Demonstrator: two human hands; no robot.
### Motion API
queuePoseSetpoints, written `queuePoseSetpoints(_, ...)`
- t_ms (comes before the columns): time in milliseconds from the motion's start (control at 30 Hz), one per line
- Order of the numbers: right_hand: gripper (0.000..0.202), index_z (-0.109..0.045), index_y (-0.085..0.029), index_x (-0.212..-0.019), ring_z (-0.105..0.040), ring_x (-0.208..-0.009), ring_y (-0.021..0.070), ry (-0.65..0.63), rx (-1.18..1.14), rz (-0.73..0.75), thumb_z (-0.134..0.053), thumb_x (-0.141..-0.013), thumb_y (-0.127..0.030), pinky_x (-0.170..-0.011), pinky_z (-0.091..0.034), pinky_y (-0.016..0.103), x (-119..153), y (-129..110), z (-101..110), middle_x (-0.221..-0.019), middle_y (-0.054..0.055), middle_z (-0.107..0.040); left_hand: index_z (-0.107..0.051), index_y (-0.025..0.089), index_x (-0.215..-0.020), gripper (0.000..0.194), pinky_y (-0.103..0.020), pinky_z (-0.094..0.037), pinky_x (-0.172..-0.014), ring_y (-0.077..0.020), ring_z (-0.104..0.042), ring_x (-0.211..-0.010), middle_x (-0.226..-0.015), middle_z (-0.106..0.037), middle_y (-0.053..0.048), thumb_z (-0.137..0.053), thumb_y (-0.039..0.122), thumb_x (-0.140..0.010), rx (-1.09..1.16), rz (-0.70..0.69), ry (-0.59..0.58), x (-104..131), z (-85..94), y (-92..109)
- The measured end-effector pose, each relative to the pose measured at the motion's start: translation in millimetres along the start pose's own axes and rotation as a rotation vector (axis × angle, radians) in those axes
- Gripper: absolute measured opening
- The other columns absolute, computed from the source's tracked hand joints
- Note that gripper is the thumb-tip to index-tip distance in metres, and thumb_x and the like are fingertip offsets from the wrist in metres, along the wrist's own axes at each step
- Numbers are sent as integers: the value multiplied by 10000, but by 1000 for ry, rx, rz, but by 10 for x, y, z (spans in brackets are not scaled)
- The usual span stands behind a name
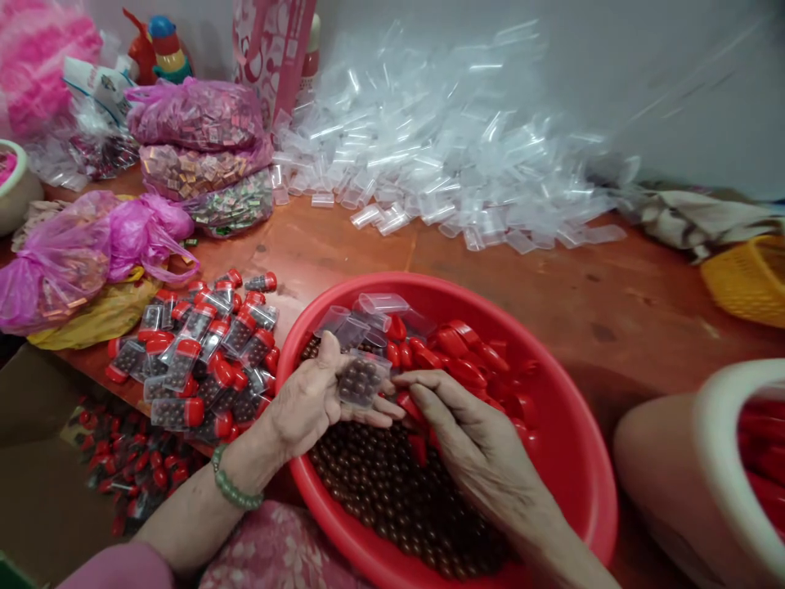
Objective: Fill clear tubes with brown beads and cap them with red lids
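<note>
My left hand (316, 397) holds a clear plastic container (361, 383) part filled with round dark brown balls, its mouth toward the right. Between the thumb and fingers of my right hand (472, 433) is a red cap (412, 407), close to the container's mouth but seemingly apart from it. Both hands are over a large red basin (589, 458). Loose dark brown balls (392, 491) cover its near side. Red caps (469, 352) lie heaped at its far right, with a few empty clear containers (383, 303) at the far rim.
Left of the basin lies a pile of filled, red-capped containers (208, 343); more sit in a cardboard box (37, 417) below. Clear empty containers (429, 155) are heaped against the wall. Pink bags (196, 114) stand back left. A pale tub (662, 442) of red pieces is at right.
</note>
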State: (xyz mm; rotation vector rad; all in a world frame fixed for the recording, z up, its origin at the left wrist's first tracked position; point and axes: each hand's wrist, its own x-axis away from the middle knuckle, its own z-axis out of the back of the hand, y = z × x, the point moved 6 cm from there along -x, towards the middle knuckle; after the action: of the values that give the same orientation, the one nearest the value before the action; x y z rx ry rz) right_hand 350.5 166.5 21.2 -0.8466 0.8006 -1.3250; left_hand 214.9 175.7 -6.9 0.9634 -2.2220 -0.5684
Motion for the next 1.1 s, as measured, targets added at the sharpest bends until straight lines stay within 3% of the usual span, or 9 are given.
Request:
queuePoseSetpoints(200, 254, -560, -215, -759, -605, -657, 150, -347, 147, -109, -506, -903, -417, -626, -501, 248, 61, 97, -188, -718, 4, -645, -650, 94, -893, 764, -249, -518, -600, -142, -644, -603, -692, -659, -69, -378, 799, -776, -30, -7, 27, 4, 21, 8)
queuePoseSetpoints(333, 43, -596, -200, -825, -648, -868, 166, -616, 300, -39, -633, -813, -182, -787, -503, 246, 239, 84, -458, -966, 42, -678, -635, 100, -851, 775, -249, -510, -610, -140, -642, -590, -673, -663, -76, -343, 814, -772, -6, -15, -6, 9, 9, 32)
queuePoseSetpoints(467, 219, -607, -187, -726, -646, -787, 147, -753, 438, 37, -500, -810, -15, -742, -498, 230, 365, 56, -626, -887, 44, -677, -647, 90, -881, 790, -256, -517, -616, -152, -657, -618, -710, -671, -92, -349, 813, -772, 4, -17, -17, 1, 20, 23)
queuePoseSetpoints(600, 178, -655, -194, -779, -651, -783, 167, -666, 339, 62, -513, -867, -132, -737, -512, 263, 234, 10, -417, -853, 47, -681, -657, 94, -906, 631, -258, -525, -642, -151, -664, -658, -797, -673, -83, -560, 702, -766, 40, -41, -47, 13, 9, 26)
queuePoseSetpoints(700, 169, -690, -220, -848, -644, -753, 165, -365, 130, 53, -558, -894, -314, -709, -524, 264, -16, -95, -27, -809, 36, -686, -652, 108, -938, 437, -242, -518, -669, -135, -659, -691, -812, -656, -58, -737, 486, -737, 12, -38, -87, 39, -17, 18)
queuePoseSetpoints(800, 134, -719, -243, -846, -635, -730, 162, -67, 8, 102, -649, -835, -357, -686, -524, 258, -187, -259, 260, -789, 23, -691, -647, 118, -961, 390, -245, -515, -692, -132, -651, -726, -848, -644, -58, -750, 427, -746, -33, -14, -128, 62, -36, -9)
queuePoseSetpoints(933, 140, -742, -251, -849, -614, -668, 148, -164, -14, 145, -625, -858, -327, -631, -511, 256, -233, -404, 124, -729, 18, -669, -649, 120, -1007, 386, -255, -503, -751, -134, -637, -771, -866, -648, -68, -708, 433, -790, -92, -20, -166, 74, -38, -23)
queuePoseSetpoints(1100, 169, -756, -265, -923, -586, -613, 123, -227, 35, 147, -599, -875, -305, -558, -487, 226, -197, -391, 58, -683, 7, -615, -655, 115, -1034, 431, -278, -509, -803, -139, -637, -802, -877, -643, -72, -755, 416, -743, -99, 6, -223, 81, -52, -29)
